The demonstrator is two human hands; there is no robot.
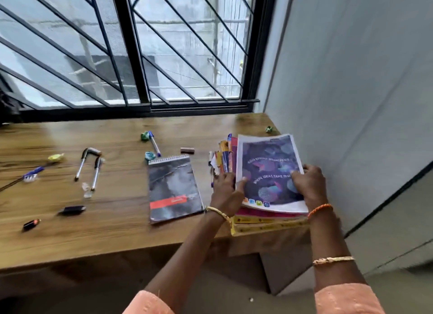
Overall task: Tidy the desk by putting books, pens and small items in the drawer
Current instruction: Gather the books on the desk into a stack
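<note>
A stack of books [269,170] with a purple-covered one on top lies at the right end of the wooden desk [112,229]. My left hand [226,190] grips the stack's left side and my right hand [309,184] grips its right side. A grey spiral notepad [173,189] lies flat to the left of the stack. A blue pen [154,145] lies behind the notepad. Two silver pens [87,168] lie at centre left. No drawer is in view.
Small wrapped sweets [145,136] and crumpled bits [269,129] dot the desk. A brown cap-like piece [187,150], a black stick [72,210], a small black and orange item [31,224] and a toothbrush [32,174] lie about. A barred window [131,46] stands behind, a grey wall [351,79] to the right.
</note>
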